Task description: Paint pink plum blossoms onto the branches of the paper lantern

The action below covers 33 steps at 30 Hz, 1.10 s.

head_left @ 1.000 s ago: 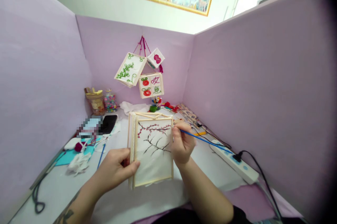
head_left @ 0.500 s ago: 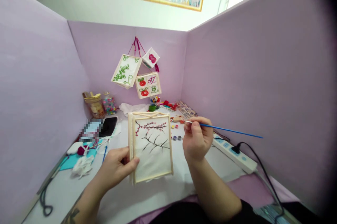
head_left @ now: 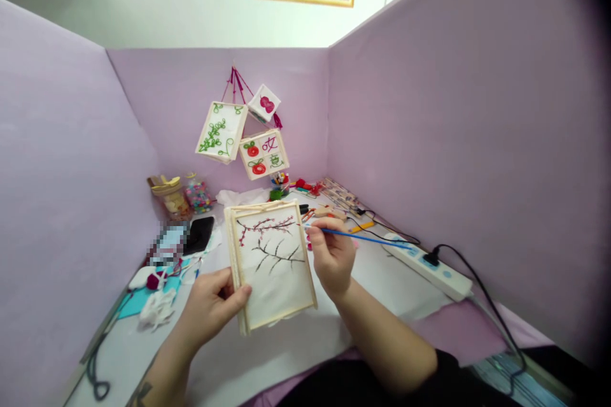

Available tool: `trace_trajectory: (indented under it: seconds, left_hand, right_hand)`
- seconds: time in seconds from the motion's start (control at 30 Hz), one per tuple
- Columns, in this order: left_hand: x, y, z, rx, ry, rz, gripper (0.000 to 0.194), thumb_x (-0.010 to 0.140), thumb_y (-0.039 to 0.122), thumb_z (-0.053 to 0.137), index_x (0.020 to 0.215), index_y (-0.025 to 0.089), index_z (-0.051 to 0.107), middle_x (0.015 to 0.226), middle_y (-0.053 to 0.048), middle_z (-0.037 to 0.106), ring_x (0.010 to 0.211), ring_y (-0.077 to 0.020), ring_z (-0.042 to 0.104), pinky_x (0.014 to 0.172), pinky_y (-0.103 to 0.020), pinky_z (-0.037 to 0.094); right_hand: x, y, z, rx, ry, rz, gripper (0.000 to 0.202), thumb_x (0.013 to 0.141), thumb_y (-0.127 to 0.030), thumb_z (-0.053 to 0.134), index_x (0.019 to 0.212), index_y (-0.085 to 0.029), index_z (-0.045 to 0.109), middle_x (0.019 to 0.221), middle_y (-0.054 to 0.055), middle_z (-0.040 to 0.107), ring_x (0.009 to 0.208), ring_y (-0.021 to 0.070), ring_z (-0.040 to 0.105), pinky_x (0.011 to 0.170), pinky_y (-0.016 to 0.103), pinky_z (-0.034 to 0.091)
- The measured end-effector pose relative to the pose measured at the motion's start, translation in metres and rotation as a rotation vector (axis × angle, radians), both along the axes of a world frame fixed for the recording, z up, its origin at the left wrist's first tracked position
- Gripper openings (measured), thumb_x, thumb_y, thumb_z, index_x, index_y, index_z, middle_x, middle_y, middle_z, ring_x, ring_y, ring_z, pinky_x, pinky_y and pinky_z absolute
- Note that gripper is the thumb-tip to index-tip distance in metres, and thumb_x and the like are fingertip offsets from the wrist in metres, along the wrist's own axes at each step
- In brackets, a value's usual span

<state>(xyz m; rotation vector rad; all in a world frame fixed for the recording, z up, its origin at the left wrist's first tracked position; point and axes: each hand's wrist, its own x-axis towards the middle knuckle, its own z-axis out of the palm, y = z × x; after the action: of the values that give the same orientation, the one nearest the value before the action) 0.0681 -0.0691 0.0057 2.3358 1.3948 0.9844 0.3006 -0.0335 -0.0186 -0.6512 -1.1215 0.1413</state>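
Note:
My left hand (head_left: 217,299) grips the lower left edge of a wood-framed box-like panel (head_left: 270,299), its thumb on the front face. Dark branches are painted on the white panel; the upper one carries small red-pink blossoms, the lower one is bare. A slim blue paintbrush (head_left: 367,236) is pinched in my right hand (head_left: 334,257), just beside the panel's right edge. The brush tip points left at the end of the blossoming branch; whether it touches the surface I cannot tell. Some small paint pots behind are mostly hidden by my right hand.
A white power strip (head_left: 429,267) with a black plug lies at the right. On the left are a black phone (head_left: 198,235), crumpled white tissue (head_left: 157,309) and a jar of colourful beads (head_left: 198,193). Decorated framed panels (head_left: 222,132) hang on the back partition.
My right hand has moved left with the paintbrush, bringing its tip to the panel's upper right edge. The left hand still holds the panel. The camera view has shifted slightly.

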Motion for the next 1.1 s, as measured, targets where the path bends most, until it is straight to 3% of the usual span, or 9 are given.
trace_trajectory:
  seconds: [0.13,0.33,0.67,1.1]
  left_hand:
    - [0.0011,-0.0016,0.0,0.007,-0.007,0.001,0.037,0.08,0.039,0.052,0.051,0.022,0.036,0.044,0.006,0.036,0.041,-0.0082,0.036,0.041,-0.019,0.03]
    - [0.0034,-0.0038,0.0006,-0.039,-0.032,-0.021,0.038,0.08,0.039,0.052,0.051,0.021,0.036,0.045,0.006,0.037,0.041,-0.0077,0.035,0.041,-0.018,0.029]
    - [0.0026,-0.0032,-0.0026,-0.046,-0.048,-0.015,0.038,0.079,0.038,0.053,0.051,0.021,0.036,0.045,0.007,0.036,0.042,-0.0077,0.034,0.041,-0.018,0.028]
    - [0.006,-0.0051,0.0035,-0.092,-0.028,0.006,0.038,0.078,0.042,0.052,0.05,0.021,0.036,0.044,0.006,0.038,0.042,-0.0083,0.035,0.042,-0.018,0.029]
  right_hand:
    - [-0.0029,0.0008,-0.0029,0.09,-0.089,-0.099,0.009,0.091,-0.015,0.058,0.095,-0.022,0.063,0.08,0.001,0.064,0.071,0.0151,0.063,0.063,0.028,0.053]
    - [-0.0071,0.0027,-0.0058,0.197,-0.134,-0.111,0.016,0.09,-0.01,0.055,0.097,-0.023,0.061,0.078,0.0,0.062,0.069,0.0153,0.06,0.065,0.03,0.051]
    - [-0.0075,-0.0003,-0.004,0.184,-0.159,-0.11,0.012,0.09,-0.011,0.055,0.09,-0.023,0.06,0.07,-0.002,0.056,0.063,0.0143,0.057,0.059,0.028,0.048]
    - [-0.0083,0.0016,-0.0027,0.162,-0.167,-0.088,0.011,0.09,-0.013,0.055,0.087,-0.022,0.06,0.068,-0.002,0.057,0.062,0.0143,0.056,0.059,0.028,0.048]
